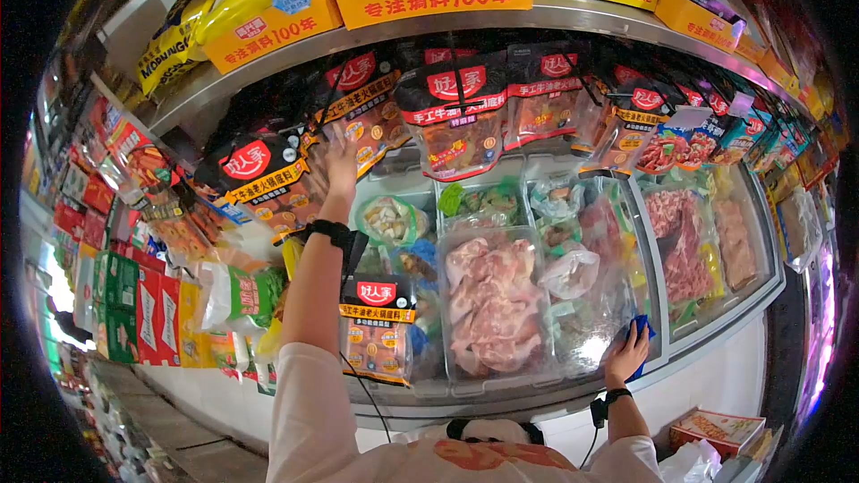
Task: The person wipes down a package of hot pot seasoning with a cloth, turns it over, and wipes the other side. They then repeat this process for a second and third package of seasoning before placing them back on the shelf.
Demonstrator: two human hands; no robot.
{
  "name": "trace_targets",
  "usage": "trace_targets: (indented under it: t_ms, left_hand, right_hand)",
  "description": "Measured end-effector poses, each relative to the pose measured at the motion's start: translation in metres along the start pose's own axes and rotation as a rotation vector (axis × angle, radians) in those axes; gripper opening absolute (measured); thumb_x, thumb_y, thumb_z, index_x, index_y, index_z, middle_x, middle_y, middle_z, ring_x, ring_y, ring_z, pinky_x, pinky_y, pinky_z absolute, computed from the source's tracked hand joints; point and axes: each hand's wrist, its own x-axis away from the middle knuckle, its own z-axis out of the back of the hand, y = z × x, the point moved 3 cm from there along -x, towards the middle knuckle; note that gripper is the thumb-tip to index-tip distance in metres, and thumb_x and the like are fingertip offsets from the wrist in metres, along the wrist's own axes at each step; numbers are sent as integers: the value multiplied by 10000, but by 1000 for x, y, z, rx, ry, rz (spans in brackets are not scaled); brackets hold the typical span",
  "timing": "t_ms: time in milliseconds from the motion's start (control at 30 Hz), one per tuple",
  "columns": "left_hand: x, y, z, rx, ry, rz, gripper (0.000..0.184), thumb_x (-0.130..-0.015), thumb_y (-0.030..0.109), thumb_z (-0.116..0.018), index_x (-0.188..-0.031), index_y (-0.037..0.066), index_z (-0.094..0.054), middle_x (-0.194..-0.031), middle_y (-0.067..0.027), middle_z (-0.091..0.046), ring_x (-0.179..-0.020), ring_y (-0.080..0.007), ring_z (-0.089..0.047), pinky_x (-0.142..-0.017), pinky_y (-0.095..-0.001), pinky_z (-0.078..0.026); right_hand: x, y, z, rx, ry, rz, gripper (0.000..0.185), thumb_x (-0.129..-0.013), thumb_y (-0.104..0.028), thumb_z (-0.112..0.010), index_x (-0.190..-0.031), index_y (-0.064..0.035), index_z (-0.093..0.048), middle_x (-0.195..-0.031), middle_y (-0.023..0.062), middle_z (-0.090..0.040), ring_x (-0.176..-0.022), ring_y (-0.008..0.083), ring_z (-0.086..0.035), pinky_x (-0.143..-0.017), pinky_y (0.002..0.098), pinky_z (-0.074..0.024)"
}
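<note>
My left hand (337,161) is raised to the hanging row of black and red seasoning packets, its fingers against a packet (362,112); how they close is unclear. A similar packet (377,331) lies on the freezer's glass below my left forearm. My right hand (628,356) rests near the freezer's front right edge, fingers wrapped on a blue cloth (642,340). Between my hands, a clear tray of raw meat (494,304) shows in the freezer, beside bagged food (570,273).
A metal shelf (429,25) with yellow-orange boxes runs above the hanging packets. More meat (684,250) shows in the freezer's right section. Green and red boxes (134,309) stand at left, and a carton (716,429) sits at lower right. A thin cable hangs near each arm.
</note>
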Motion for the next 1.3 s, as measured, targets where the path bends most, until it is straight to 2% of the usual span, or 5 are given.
trace_targets:
  t_ms: [433,500,700,1067,1300]
  left_hand:
    - [162,-125,57,16,-667,207,227,-840,198,-704,-953,6,-664,-907,-76,-661,-922,-153,-634,-778,-317,-505]
    - [195,-138,95,-529,-569,-290,208,-788,201,-748,-874,28,-673,-881,-96,-659,-860,-245,-657,-720,-336,-521]
    - [253,-201,187,-764,-150,-153,467,-676,329,-842,-906,-8,-614,-837,-137,-661,-763,-315,-657,-674,-382,-522]
    - [281,-229,184,-71,-364,535,666,-615,293,-922,-1030,-63,-541,-988,-150,-653,-792,-178,-641,-623,-325,-512]
    - [285,-131,154,195,-357,157,499,-711,106,-853,-1034,-46,-503,-929,-65,-615,-837,-180,-630,-670,-326,-537]
  right_hand:
    - [2,2,0,-59,30,25,624,-778,-20,-558,-1379,-159,-465,-1468,139,-380,-1305,365,-393,-1085,468,-305]
    - [3,1,2,-45,0,12,630,-771,-13,-560,-1378,-153,-464,-1470,141,-376,-1306,366,-392,-1087,466,-303]
    - [2,-5,11,-27,-37,15,631,-776,-40,-585,-1386,-132,-456,-1469,143,-383,-1328,344,-378,-1091,460,-306]
    - [3,3,1,-90,15,7,587,-808,-19,-547,-1375,-153,-471,-1459,144,-391,-1318,345,-387,-1085,454,-303]
    - [4,0,6,-31,12,25,608,-767,-86,-594,-1362,-111,-472,-1459,159,-398,-1317,343,-395,-1081,450,-319]
